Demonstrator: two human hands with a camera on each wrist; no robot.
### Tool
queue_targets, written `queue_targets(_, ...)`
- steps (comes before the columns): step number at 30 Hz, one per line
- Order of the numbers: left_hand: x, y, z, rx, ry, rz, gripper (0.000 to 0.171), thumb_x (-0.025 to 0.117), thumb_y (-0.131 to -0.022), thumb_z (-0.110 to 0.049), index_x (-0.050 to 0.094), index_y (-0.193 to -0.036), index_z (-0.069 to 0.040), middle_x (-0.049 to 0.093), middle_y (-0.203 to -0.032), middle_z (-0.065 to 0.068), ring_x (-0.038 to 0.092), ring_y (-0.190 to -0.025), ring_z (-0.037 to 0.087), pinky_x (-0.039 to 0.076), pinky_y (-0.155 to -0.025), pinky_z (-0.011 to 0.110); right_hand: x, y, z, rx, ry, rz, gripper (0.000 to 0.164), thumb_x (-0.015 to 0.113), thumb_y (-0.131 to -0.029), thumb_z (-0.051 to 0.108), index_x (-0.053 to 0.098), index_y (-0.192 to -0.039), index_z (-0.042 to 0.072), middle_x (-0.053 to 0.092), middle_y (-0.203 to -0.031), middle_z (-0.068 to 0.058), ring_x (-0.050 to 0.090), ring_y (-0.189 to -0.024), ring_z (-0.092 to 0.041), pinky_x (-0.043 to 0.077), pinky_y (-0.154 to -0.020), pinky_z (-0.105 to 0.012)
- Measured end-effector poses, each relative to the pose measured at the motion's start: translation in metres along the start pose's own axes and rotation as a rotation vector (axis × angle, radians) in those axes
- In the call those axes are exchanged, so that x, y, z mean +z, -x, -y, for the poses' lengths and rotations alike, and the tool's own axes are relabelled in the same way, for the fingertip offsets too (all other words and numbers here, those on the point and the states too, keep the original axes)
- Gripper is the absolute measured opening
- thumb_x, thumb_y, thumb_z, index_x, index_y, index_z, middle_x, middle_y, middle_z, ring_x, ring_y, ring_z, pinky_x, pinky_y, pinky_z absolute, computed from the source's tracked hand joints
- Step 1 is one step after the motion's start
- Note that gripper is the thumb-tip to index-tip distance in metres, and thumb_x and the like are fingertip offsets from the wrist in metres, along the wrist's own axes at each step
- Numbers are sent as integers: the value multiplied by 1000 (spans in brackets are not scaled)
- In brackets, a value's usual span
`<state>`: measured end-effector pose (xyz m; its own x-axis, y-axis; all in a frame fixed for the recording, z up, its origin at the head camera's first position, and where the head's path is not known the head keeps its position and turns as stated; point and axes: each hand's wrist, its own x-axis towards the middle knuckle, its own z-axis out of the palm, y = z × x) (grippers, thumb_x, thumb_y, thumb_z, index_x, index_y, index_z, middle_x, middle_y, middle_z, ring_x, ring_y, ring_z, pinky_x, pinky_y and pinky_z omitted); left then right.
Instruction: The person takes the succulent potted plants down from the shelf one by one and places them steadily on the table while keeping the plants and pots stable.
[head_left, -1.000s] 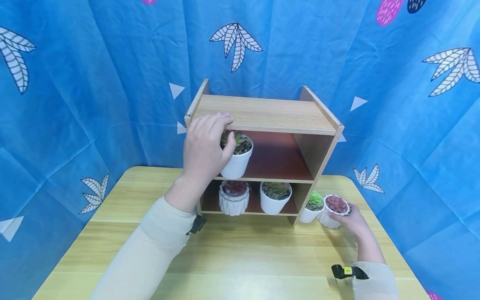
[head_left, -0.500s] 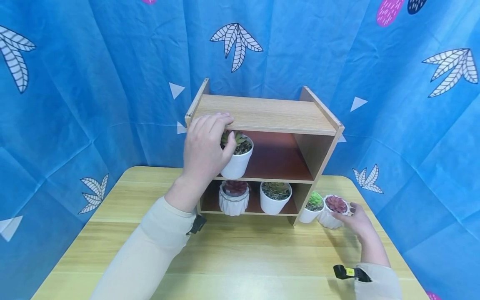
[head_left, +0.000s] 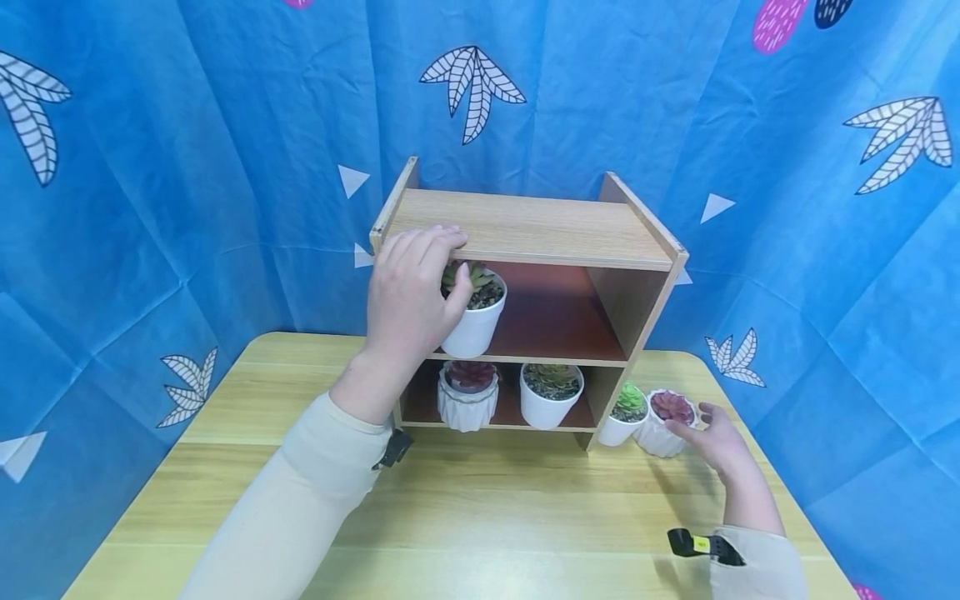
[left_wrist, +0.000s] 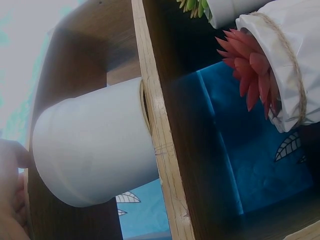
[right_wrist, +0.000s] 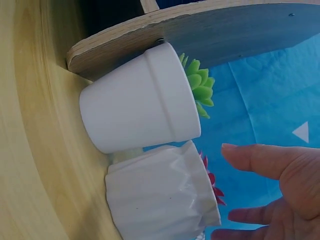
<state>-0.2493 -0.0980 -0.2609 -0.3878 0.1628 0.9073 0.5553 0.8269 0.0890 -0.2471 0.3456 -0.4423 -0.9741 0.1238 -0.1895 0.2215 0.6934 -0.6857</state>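
Observation:
My left hand [head_left: 412, 292] grips the front edge of the wooden shelf unit [head_left: 540, 221], fingers over the top board and thumb below its edge. Behind the thumb, a smooth white pot with a green succulent [head_left: 474, 329] stands on the middle shelf; it shows as a white pot [left_wrist: 95, 145] in the left wrist view. My right hand [head_left: 716, 442] is spread just right of a ridged white pot with a dark red succulent [head_left: 660, 435] on the table. In the right wrist view, thumb and fingers are apart beside this ridged pot [right_wrist: 160, 195].
A white pot with a bright green succulent [head_left: 621, 429] stands between the ridged pot and the unit's side. On the bottom shelf are a twine-tied pot [head_left: 467, 408] and a smooth pot [head_left: 549, 408]. Blue patterned cloth [head_left: 300, 167] surrounds the wooden table [head_left: 487, 517].
My right hand has let go of the ridged pot with the dark red succulent and drawn slightly right. The left hand has kept its place on the shelf unit.

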Motion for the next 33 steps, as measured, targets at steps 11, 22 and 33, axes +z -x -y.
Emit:
queue_targets(11, 1, 0, 0, 6, 0, -5, 31, 61, -92, -20, 71, -118, -6, 70, -123, 8, 62, -115, 28, 43, -104, 42, -7, 9, 11, -34, 63, -19, 93, 53, -99, 50, 13, -150, -18, 19, -150, -45, 26, -135, -62, 34, -106, -67)
queue_targets(22, 0, 0, -1, -2, 1, 2, 31, 61, -93, -20, 70, -119, -6, 69, -124, 8, 62, -117, 27, 43, -104, 42, -13, 17, 21, -43, 149, -25, 88, 47, -101, 54, 26, -147, -17, 26, -148, -43, 31, -132, -62, 37, -102, -68)
queue_targets(33, 1, 1, 0, 0, -2, -4, 31, 61, -92, -20, 70, -119, -6, 69, -124, 7, 62, -118, 27, 43, -104, 42, -19, 30, 29, -122, 204, -98, 81, 48, -100, 56, 43, -139, -14, 47, -137, -39, 48, -122, -56, 46, -92, -63)
